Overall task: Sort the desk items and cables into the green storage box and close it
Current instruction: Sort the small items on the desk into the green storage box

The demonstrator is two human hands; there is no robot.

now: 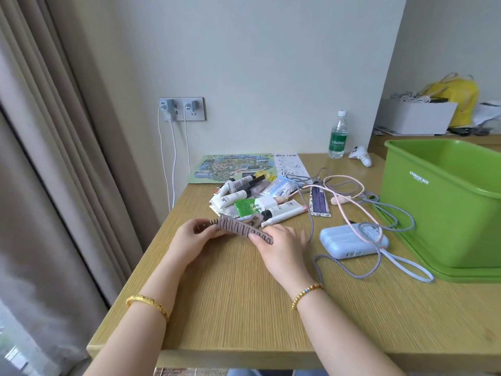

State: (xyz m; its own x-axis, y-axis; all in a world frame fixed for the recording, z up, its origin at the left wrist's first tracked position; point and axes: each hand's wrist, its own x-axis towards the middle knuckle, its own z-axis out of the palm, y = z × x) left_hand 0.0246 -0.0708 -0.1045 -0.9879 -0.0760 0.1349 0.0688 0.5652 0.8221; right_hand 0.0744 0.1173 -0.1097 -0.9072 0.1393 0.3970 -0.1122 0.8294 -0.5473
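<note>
Just above the wooden desk (244,308), both hands hold a long striped hair claw clip (238,227). My left hand (193,236) grips its left end, and my right hand (279,246) pinches its right end. Behind the clip lies a pile of cosmetic tubes (244,195) with a white charger plug (267,203). A pale blue power bank (352,241) sits to the right under tangled pink and grey cables (360,196). The open green storage box (444,207) stands at the right, resting on its green lid (447,275).
A map leaflet (233,168) and a paper sheet (290,164) lie at the back of the desk. A water bottle (338,137) and a white controller (360,156) stand near the wall. Two chargers fill the wall socket (181,108). Curtains hang at the left.
</note>
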